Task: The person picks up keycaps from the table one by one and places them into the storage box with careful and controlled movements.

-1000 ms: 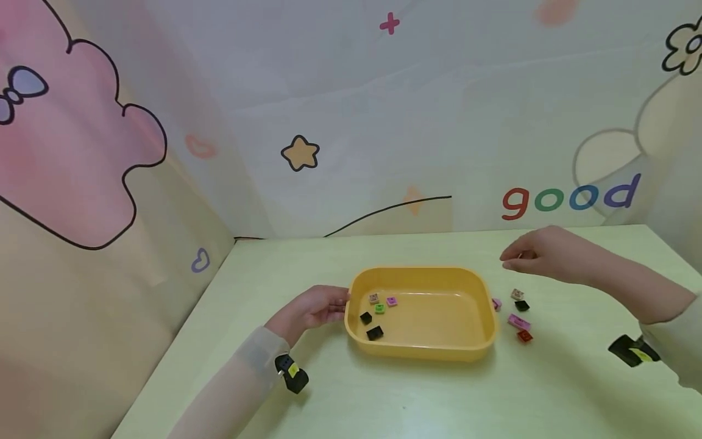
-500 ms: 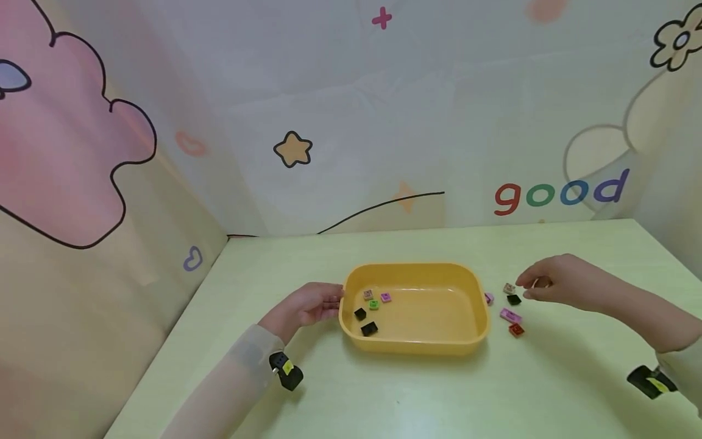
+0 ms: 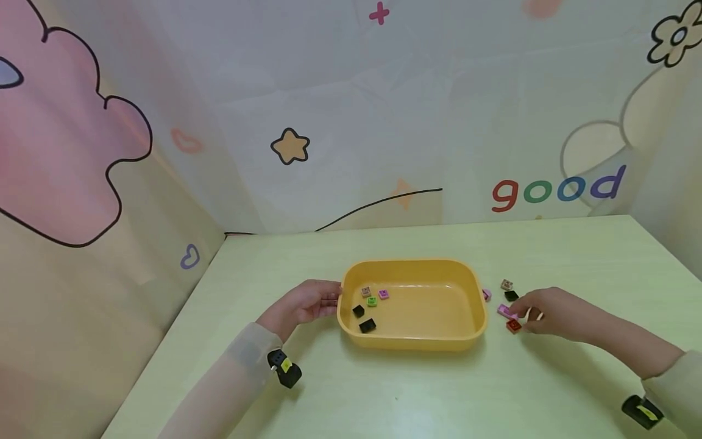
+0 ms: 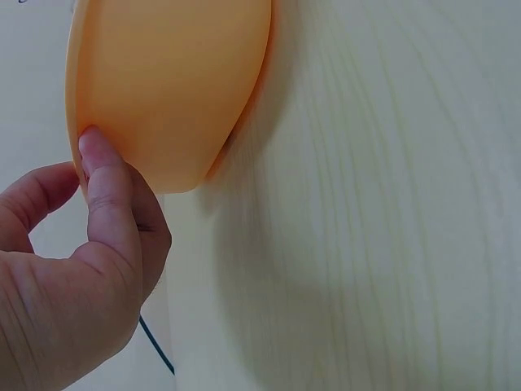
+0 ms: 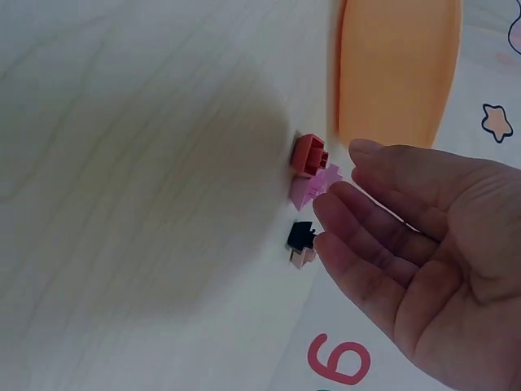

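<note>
My left hand pinches the left rim of a yellow plastic tray, fingers inside and thumb opposed across the wall in the left wrist view. At the tray's right, my right hand hovers with loosely bent fingers over a red toy brick and a long pink brick. In the right wrist view a gap shows between thumb and fingers, with nothing held. Just beyond lie a black brick and a beige brick. Another pink brick is partly hidden by the tray's right wall.
Inside the tray's left part lie two black bricks, a green brick, a beige brick and a pink brick. A pale table carries everything. A printed backdrop stands behind and at the sides.
My right hand has come down from above and behind the loose bricks to the red and long pink ones. My left hand keeps its grip on the tray; the head view has shifted slightly.
</note>
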Demonstrator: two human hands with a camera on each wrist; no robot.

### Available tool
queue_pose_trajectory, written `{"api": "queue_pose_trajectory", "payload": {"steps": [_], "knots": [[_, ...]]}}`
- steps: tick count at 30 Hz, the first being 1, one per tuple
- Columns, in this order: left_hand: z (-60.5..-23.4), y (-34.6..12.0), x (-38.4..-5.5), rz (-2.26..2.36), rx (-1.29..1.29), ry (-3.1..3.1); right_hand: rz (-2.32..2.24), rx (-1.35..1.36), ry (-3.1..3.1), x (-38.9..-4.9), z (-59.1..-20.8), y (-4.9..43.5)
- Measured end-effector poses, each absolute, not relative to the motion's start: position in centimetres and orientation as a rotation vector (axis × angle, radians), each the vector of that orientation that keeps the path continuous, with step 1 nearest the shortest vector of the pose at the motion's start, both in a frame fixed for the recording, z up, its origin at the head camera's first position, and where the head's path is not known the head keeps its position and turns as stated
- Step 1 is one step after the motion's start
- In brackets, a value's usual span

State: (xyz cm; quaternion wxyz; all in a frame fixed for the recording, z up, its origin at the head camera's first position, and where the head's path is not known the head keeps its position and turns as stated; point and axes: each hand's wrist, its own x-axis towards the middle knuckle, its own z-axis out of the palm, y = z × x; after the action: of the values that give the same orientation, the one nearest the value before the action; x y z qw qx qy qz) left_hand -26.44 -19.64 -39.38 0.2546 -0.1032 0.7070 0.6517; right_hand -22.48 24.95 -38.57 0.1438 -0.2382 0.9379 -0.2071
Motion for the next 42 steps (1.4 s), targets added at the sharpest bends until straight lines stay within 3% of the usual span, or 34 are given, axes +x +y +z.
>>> {"api": "queue_pose_trajectory", "payload": {"steps": [27, 42], "knots": [[-39.2, -20.0, -26.3, 1.776, -0.194, 1.890, -0.554, -0.686, 2.710, -23.4, -40.5, 24.1], [-39.4, -19.8, -26.5, 1.766, -0.272, 1.904, -0.502, -0.679, 2.745, -23.2, -40.6, 24.0]]}}
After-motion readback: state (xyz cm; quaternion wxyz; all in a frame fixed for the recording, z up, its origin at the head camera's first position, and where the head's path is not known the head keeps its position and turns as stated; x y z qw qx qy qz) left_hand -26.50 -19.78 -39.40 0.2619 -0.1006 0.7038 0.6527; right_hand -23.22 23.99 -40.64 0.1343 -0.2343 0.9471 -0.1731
